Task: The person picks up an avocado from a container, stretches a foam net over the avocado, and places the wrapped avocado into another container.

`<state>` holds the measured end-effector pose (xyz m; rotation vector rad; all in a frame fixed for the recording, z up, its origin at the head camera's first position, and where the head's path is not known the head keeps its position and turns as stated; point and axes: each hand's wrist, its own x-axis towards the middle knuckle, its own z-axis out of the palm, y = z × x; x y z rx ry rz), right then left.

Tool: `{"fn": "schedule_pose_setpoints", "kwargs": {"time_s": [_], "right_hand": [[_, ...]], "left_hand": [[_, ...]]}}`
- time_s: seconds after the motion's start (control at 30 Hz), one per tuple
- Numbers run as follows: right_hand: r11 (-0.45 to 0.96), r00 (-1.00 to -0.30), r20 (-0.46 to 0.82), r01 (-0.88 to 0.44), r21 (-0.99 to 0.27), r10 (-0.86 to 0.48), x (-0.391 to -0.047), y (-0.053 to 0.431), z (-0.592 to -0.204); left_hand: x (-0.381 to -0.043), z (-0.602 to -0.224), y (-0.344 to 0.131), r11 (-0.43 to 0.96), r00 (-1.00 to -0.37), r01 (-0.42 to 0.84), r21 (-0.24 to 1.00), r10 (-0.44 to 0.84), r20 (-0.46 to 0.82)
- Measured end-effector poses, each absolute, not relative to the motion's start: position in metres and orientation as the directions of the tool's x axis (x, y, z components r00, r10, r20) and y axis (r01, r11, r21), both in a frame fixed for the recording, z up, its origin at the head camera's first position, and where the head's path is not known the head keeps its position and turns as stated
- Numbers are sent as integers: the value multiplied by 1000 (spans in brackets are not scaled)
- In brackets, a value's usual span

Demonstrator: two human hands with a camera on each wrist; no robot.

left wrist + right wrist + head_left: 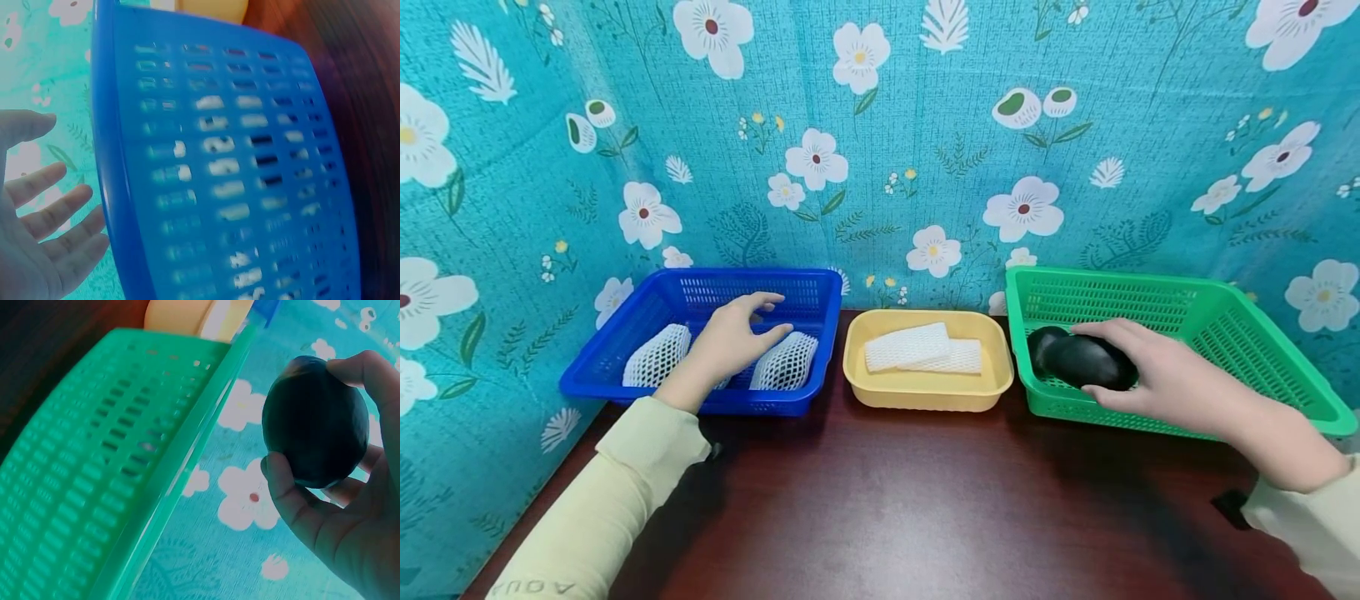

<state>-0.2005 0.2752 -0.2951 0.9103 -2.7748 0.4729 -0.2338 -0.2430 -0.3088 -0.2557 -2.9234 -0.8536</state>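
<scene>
My right hand (1180,375) grips a glossy black eggplant (1092,363) over the green basket (1195,424). In the right wrist view, thumb and fingers curl round the eggplant (315,422), which is above the basket's rim. A second dark eggplant (1045,346) lies in that basket, partly hidden behind the held one. My left hand (726,337) hovers over the blue basket (700,402) with thumb and fingers apart and nothing between them. Beneath it are dark items in white foam nets, one net (658,358) to its left and another net (786,363) to its right.
Between the baskets stands a yellow tray (928,398) with flat white foam nets (910,347) lying across each other. All three containers sit at the back of a dark wooden table (910,500), against a teal flowered cloth (895,225).
</scene>
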Motion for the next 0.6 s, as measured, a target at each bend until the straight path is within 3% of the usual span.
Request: {"fn": "schedule_pose_setpoints", "kwargs": {"time_s": [0.6], "right_hand": [[658, -716, 255, -698, -282, -650, -178, 236, -307]], "left_hand": [[-242, -317, -204, 763, -967, 253, 594, 192, 165]]}}
